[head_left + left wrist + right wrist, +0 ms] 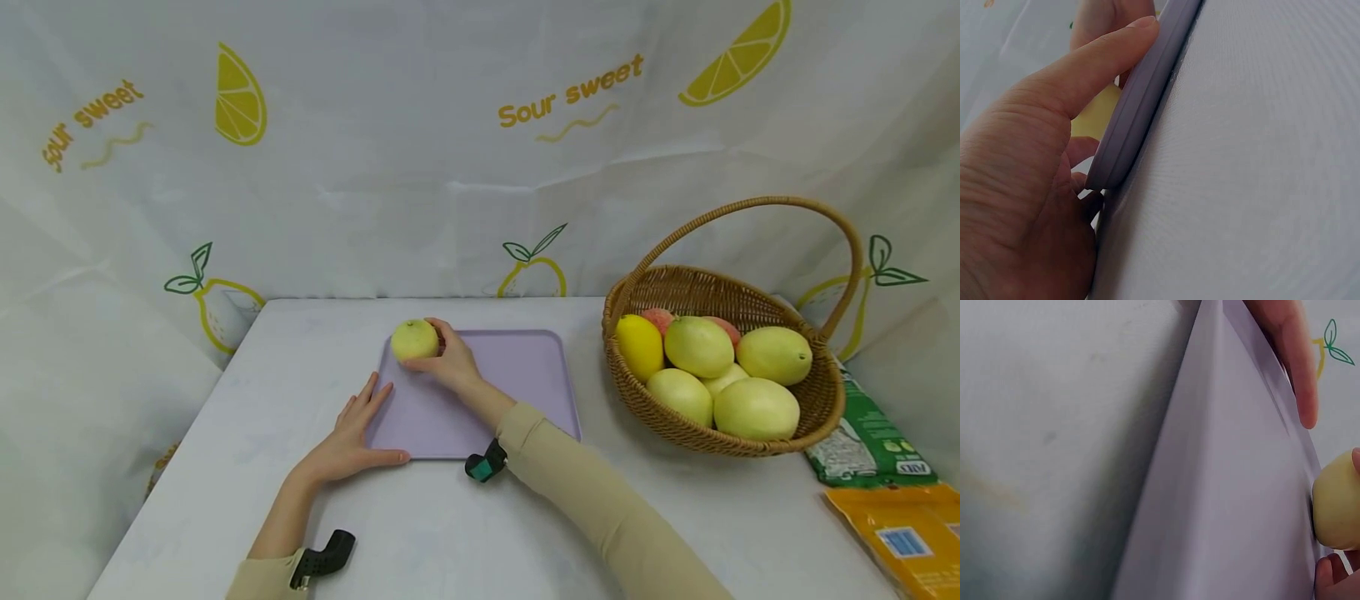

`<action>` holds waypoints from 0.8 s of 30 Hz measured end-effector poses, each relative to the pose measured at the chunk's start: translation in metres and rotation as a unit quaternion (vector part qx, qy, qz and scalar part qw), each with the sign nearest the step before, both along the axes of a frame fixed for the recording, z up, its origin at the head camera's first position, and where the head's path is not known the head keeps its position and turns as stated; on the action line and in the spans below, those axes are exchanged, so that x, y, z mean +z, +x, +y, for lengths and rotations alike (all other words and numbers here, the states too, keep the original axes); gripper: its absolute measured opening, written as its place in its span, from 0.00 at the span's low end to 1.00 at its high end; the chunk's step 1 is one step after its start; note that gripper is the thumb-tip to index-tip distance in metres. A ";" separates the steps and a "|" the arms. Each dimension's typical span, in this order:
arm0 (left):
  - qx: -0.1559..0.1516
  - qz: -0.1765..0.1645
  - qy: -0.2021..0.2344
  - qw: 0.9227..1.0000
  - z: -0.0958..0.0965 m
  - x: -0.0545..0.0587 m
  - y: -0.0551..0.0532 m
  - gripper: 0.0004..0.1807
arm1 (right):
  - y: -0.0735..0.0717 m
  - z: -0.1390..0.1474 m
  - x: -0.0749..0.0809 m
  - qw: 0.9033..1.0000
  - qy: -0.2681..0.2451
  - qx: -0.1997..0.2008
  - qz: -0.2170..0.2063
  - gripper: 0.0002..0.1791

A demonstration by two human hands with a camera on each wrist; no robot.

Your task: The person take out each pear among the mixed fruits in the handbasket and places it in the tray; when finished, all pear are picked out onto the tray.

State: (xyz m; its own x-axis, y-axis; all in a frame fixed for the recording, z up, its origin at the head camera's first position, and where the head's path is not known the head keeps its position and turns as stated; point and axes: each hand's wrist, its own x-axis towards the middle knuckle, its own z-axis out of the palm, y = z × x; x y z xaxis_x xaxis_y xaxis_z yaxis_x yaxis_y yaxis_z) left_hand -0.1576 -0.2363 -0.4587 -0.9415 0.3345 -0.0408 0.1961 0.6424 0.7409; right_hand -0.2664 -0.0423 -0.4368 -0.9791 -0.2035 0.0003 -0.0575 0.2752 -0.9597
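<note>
My right hand [453, 358] grips a small, round, pale yellow-green melon [414, 340] from its right side, thumb in front and fingers behind. The melon is at the far left corner of a shallow lilac tray [517, 392], and in the right wrist view it sits right at the tray surface. My left hand [352, 437] is spread at the tray's near left corner. Its fingers lie straight along the left side, and the thumb rests against the front rim, as the left wrist view shows close up.
To the right, a wicker basket [828, 417] with a tall handle holds several pale melons, a yellow fruit [639, 346] and reddish fruits [657, 318]. Beyond it lie a green packet [877, 442] and an orange packet [900, 533]. A lemon-print cloth [390, 167] hangs behind the white table [300, 350].
</note>
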 end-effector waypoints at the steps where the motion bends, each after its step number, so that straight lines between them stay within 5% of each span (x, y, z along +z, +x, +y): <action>1: 0.000 0.001 0.000 1.000 0.000 0.000 0.000 0.60 | 0.000 0.000 0.000 1.000 0.002 0.001 0.003 0.45; 13: -0.004 0.010 -0.002 1.000 0.000 0.002 0.000 0.60 | 0.000 -0.004 -0.002 0.999 0.010 0.013 0.031 0.47; 24: -0.006 0.010 0.000 1.000 -0.001 0.000 0.000 0.60 | 0.005 0.001 0.000 1.000 -0.008 0.004 -0.005 0.46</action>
